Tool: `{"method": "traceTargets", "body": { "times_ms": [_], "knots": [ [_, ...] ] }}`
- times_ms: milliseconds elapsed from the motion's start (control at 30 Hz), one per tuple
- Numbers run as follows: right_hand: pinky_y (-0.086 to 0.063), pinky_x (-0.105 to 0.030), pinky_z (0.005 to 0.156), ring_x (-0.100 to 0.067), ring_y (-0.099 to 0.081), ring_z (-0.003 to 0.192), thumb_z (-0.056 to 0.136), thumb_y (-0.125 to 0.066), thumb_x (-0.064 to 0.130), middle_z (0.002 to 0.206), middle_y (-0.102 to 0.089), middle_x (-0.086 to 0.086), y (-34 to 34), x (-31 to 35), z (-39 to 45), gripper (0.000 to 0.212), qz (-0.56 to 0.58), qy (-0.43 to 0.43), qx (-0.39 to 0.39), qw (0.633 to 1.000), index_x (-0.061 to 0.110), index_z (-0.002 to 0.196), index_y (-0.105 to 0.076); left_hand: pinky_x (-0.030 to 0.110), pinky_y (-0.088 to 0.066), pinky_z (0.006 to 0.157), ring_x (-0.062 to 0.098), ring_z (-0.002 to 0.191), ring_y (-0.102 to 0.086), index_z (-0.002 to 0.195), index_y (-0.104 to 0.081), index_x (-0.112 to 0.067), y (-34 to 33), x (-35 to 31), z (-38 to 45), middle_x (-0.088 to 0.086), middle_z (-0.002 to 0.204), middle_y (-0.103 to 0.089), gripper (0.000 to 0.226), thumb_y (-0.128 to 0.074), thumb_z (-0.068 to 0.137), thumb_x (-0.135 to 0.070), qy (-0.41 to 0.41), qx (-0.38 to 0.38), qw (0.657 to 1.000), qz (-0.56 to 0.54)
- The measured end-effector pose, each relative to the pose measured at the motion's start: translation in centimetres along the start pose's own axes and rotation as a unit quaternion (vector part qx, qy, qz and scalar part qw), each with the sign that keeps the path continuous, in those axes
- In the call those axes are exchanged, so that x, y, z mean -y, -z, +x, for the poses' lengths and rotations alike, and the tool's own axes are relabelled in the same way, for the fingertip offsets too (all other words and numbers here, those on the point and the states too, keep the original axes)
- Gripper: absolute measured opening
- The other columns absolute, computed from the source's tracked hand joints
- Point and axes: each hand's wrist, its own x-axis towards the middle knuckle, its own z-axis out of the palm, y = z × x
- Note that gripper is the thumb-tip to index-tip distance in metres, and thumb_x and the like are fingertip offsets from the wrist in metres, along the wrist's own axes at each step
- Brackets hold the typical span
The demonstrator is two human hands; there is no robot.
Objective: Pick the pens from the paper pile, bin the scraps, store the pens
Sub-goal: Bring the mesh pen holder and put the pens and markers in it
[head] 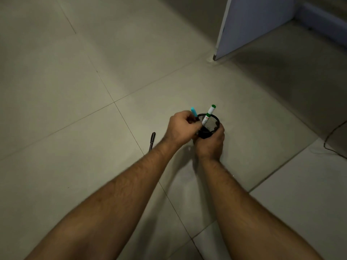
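Both bare forearms reach out over the tiled floor [65, 109] toward one small spot. Nearest the body, the right hand [210, 142] wraps its fingers around the black mesh pen cup [209, 126], seemingly to steady it while the other loads it. Just beyond and to the side, the left hand [181, 128] pinches a light blue pen [194, 112] at the cup's rim, its tip angled down as if being fed in. A green-capped white marker [209, 114] already leans inside. A black pen [152, 140] lies on the floor beside the left wrist, probably next. Farther off stands a grey panel [249, 25]; no paper or bin shows.
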Motion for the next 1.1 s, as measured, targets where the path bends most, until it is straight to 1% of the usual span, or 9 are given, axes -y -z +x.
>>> {"method": "traceTargets", "body": {
  "times_ms": [67, 167, 233, 300, 367, 467, 700, 900, 1100],
  "knots": [
    [-0.049, -0.033, 0.093, -0.03, -0.059, 0.121, 0.072, -0.081, 0.029, 0.136, -0.055, -0.008, 0.0, 0.3, 0.0, 0.081, 0.004, -0.001, 0.003, 1.0, 0.016, 0.142, -0.042, 0.012, -0.037, 0.048, 0.003, 0.049, -0.045, 0.082, -0.068, -0.02, -0.2, 0.6, -0.4, -0.01, 0.057, -0.053, 0.009, -0.073, 0.076, -0.023, -0.014, 0.009, 0.999, 0.031],
    [-0.049, -0.032, 0.094, -0.028, -0.059, 0.12, 0.067, -0.084, 0.027, 0.135, -0.055, -0.006, 0.0, 0.2, 0.0, 0.087, 0.012, -0.001, 0.004, 1.0, 0.018, 0.142, -0.041, 0.02, -0.037, 0.051, 0.007, 0.051, -0.041, 0.081, -0.066, -0.016, 0.4, 1.7, -0.4, -0.006, 0.056, -0.049, 0.008, -0.072, 0.078, -0.02, 0.016, -0.077, 0.991, -0.111],
    [-0.047, -0.028, 0.095, -0.027, -0.057, 0.121, 0.066, -0.085, 0.025, 0.136, -0.053, -0.005, 0.0, 0.3, -0.1, 0.09, 0.014, -0.004, 0.014, 1.0, 0.018, 0.143, -0.04, 0.024, -0.04, 0.053, 0.011, 0.054, -0.044, 0.075, -0.061, -0.017, 1.0, 2.6, -0.6, -0.005, 0.058, -0.05, 0.009, -0.068, 0.074, -0.021, 0.031, -0.107, 0.986, -0.122],
    [-0.044, -0.022, 0.092, -0.026, -0.057, 0.122, 0.066, -0.086, 0.023, 0.137, -0.053, -0.005, 0.0, 0.2, -0.3, 0.09, 0.021, -0.002, 0.024, 0.999, 0.017, 0.143, -0.04, 0.029, -0.046, 0.059, 0.015, 0.059, -0.052, 0.073, -0.06, -0.019, 1.8, 4.4, -0.7, -0.004, 0.062, -0.056, 0.007, -0.064, 0.072, -0.024, 0.057, -0.122, 0.989, -0.055],
    [-0.04, -0.018, 0.089, -0.024, -0.056, 0.123, 0.067, -0.087, 0.021, 0.138, -0.053, -0.005, -0.1, 0.3, -0.5, 0.09, 0.024, -0.003, 0.035, 0.999, 0.017, 0.144, -0.04, 0.029, -0.049, 0.065, 0.018, 0.069, -0.058, 0.081, -0.062, -0.016, 2.7, 7.0, -1.0, 0.0, 0.073, -0.062, 0.01, -0.062, 0.078, -0.026, 0.093, -0.119, 0.983, 0.101],
    [-0.04, -0.017, 0.089, -0.021, -0.055, 0.124, 0.069, -0.087, 0.021, 0.139, -0.051, -0.002, -0.4, 0.3, -1.0, 0.091, 0.024, -0.003, 0.061, 0.998, 0.018, 0.145, -0.038, 0.032, -0.053, 0.069, 0.025, 0.081, -0.062, 0.096, -0.063, -0.011, 3.4, 9.9, -1.9, 0.007, 0.09, -0.066, 0.025, -0.061, 0.085, -0.034, 0.142, -0.042, 0.938, 0.314],
    [-0.043, -0.018, 0.09, -0.019, -0.056, 0.123, 0.069, -0.087, 0.021, 0.138, -0.053, -0.001, -0.7, 0.0, -1.6, 0.089, 0.025, 0.008, 0.078, 0.997, 0.02, 0.144, -0.039, 0.03, -0.047, 0.066, 0.026, 0.088, -0.064, 0.105, -0.063, -0.01, 2.3, 9.7, -1.3, 0.01, 0.099, -0.067, 0.025, -0.063, 0.089, -0.03, 0.147, 0.017, 0.903, 0.403],
    [-0.044, -0.018, 0.09, -0.02, -0.057, 0.123, 0.068, -0.087, 0.02, 0.138, -0.054, -0.001, -0.8, -0.1, -1.6, 0.089, 0.023, 0.012, 0.085, 0.996, 0.019, 0.144, -0.04, 0.028, -0.046, 0.059, 0.021, 0.076, -0.061, 0.089, -0.061, -0.01, 3.3, 9.2, -0.4, 0.006, 0.086, -0.065, 0.043, -0.08, 0.073, -0.045, 0.251, 0.02, 0.915, 0.316],
    [-0.042, -0.019, 0.091, -0.021, -0.056, 0.124, 0.069, -0.087, 0.022, 0.138, -0.053, -0.002, -0.8, 0.1, -1.7, 0.088, 0.014, 0.014, 0.074, 0.997, 0.019, 0.143, -0.04, 0.03, -0.055, 0.064, 0.02, 0.071, -0.064, 0.073, -0.064, -0.013, 3.9, 8.2, 0.1, 0.006, 0.077, -0.069, 0.021, -0.077, 0.081, -0.028, 0.231, -0.044, 0.968, 0.086]
  ]
}}
